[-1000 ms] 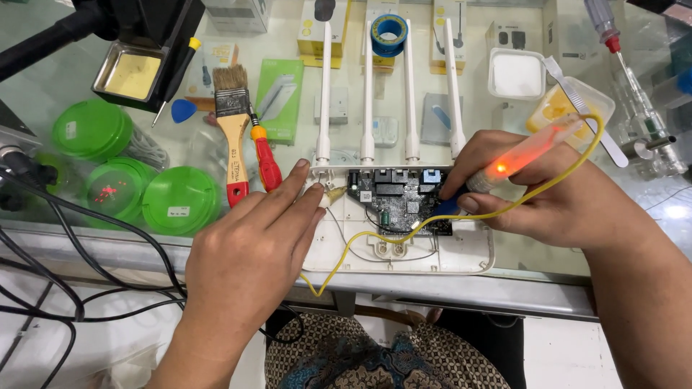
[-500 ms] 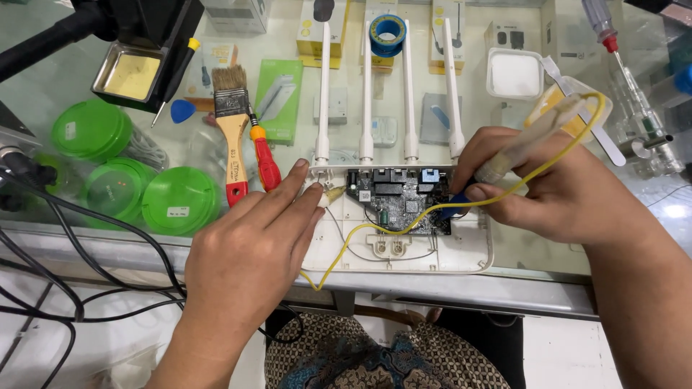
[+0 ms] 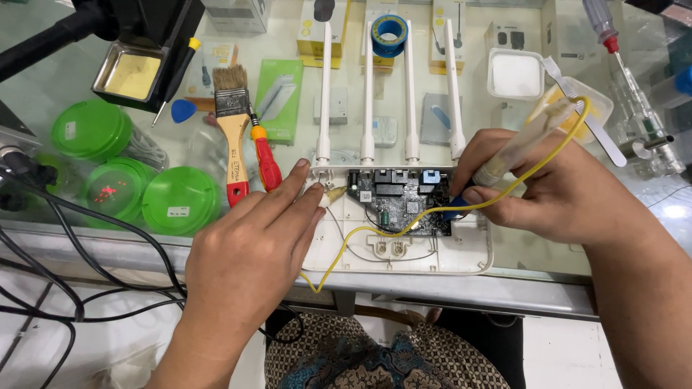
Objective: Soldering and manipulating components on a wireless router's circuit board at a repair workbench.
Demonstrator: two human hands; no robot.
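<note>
Change since earlier frames: the pen-shaped tool (image 3: 520,144) in the right hand (image 3: 555,191) showed a red-orange glow a second ago; it is now seen pale and unlit, and tilted more steeply. The left hand (image 3: 252,248) is found in the same place.
Left hand: laid flat, fingers extended and close together; fingertips (image 3: 311,189) are pressed on the left end of the router shell (image 3: 404,256), beside a small brass-coloured clip (image 3: 336,193).
Right hand: closed in a pinch around the pen-shaped tool, whose tip is directed down at the right edge of the circuit board (image 3: 400,200).
Hidden or unclear: the tool tip and the contact point are covered by the thumb; a blue part under it is only partly seen. Board components are too small to be told apart. The right forearm is cut off at the frame edge.
Main item: an opened white router, lid off, lying at the front edge of the glass tabletop (image 3: 58,79); a dark board is seated in the upper half of the shell; four white antennas (image 3: 367,94) are laid flat, pointing away.
Wire: a yellow wire (image 3: 375,234) is run from the tool's upper end, across the board, to below the shell's front edge.
Surroundings: paintbrush (image 3: 234,133), red screwdriver (image 3: 265,162), green round lids (image 3: 180,198), blue tape roll (image 3: 390,34), black cables (image 3: 86,274).
</note>
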